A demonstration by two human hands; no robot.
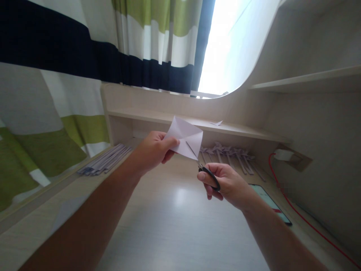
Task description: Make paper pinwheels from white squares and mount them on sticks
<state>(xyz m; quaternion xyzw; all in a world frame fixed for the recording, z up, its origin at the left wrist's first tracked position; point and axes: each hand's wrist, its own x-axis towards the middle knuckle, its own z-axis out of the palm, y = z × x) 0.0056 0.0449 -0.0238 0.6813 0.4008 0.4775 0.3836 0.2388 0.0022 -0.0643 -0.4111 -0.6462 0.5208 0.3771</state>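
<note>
My left hand (158,150) pinches a square of white paper (184,131) by its left side, thumb on top. Crease lines cross near the middle of the sheet. In my right hand (222,180) is a pair of scissors (208,176) with black handles, my fingers through the loops. One thin blade lies over the paper from its lower right corner towards the centre; the other blade is hidden, apparently beneath the sheet. Both hands are above the desk (169,214).
Rolled paper sticks (105,161) lie at the back left. Several paper pinwheels (225,152) on sticks rest at the back right under a shelf (158,116), which holds a folded paper scrap (216,123). A phone (270,203) and a red cable (299,214) are at right.
</note>
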